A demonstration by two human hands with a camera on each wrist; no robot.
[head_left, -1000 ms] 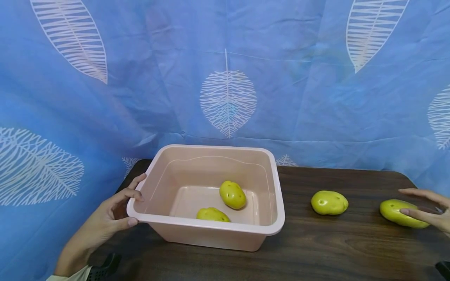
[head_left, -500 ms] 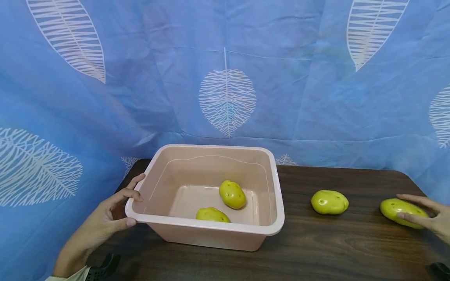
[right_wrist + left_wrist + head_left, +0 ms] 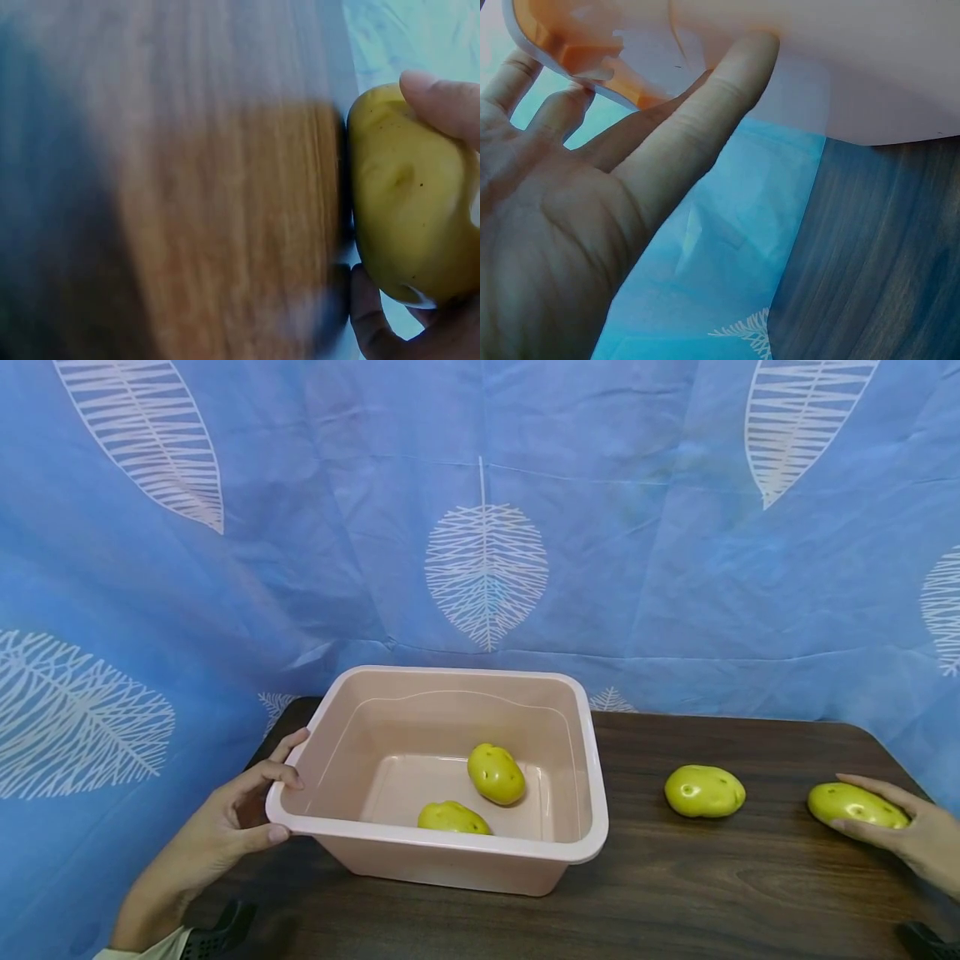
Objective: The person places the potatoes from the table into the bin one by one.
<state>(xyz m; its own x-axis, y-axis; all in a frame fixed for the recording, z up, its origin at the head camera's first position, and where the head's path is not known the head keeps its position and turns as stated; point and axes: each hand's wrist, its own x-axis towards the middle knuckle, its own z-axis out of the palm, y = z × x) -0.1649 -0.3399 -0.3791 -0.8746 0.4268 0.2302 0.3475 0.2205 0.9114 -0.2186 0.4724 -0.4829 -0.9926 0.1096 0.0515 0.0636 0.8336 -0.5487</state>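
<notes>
A pink plastic basin (image 3: 438, 835) stands on the dark wooden table. My left hand (image 3: 225, 818) grips its left front corner, fingers over the rim and thumb against the outer wall; the left wrist view shows that thumb (image 3: 697, 127) along the pale side. Inside lie two yellow-green potatoes, one toward the middle right (image 3: 497, 775) and another partly hidden by the front rim (image 3: 453, 817). At the far right, my right hand (image 3: 911, 827) holds a third potato (image 3: 855, 805) between thumb and fingers. The right wrist view has this potato (image 3: 412, 195) close up, thumb on one side, fingertips on the other.
Another potato (image 3: 704, 791) lies on the table between the basin and my right hand. The wooden table (image 3: 697, 893) has a rounded back right corner. Behind it hangs a blue cloth (image 3: 630, 568) with white leaf prints.
My right hand has moved left and in around the far right potato, its thumb and fingers now at the potato's sides. My left hand has kept its grip on the basin.
</notes>
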